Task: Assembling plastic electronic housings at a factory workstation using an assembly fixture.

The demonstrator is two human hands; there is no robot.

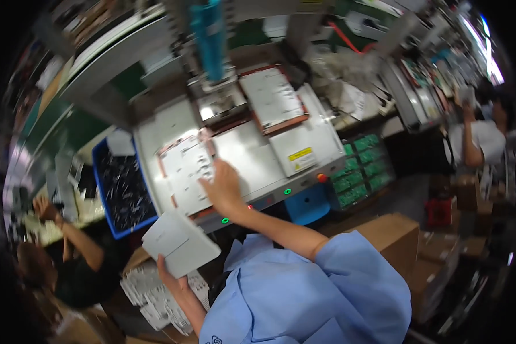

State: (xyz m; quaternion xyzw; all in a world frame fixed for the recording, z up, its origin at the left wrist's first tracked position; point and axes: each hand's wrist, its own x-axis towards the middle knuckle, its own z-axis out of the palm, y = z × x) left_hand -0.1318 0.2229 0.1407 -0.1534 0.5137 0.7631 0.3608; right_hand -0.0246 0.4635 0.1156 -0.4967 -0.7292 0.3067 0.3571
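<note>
At left, a blue bin (pixel 136 227) holds a jumble of dark parts. Right of it and nearer, the left hand (pixel 169 272) is closed on the near edge of a white panel (pixel 180 243), held tilted; a firm grip should keep its corners clear of the machine. Beyond lies a white plate (pixel 183 175) dotted with small dark pieces, below a teal cylinder (pixel 209 40). Over the plate's right side, the right hand (pixel 223 186) is partly open, thumb apart, nothing visible in it; contact is unclear. A light touch would likely suit such small pieces. Farther right sits a second, similar plate (pixel 266 94).
</note>
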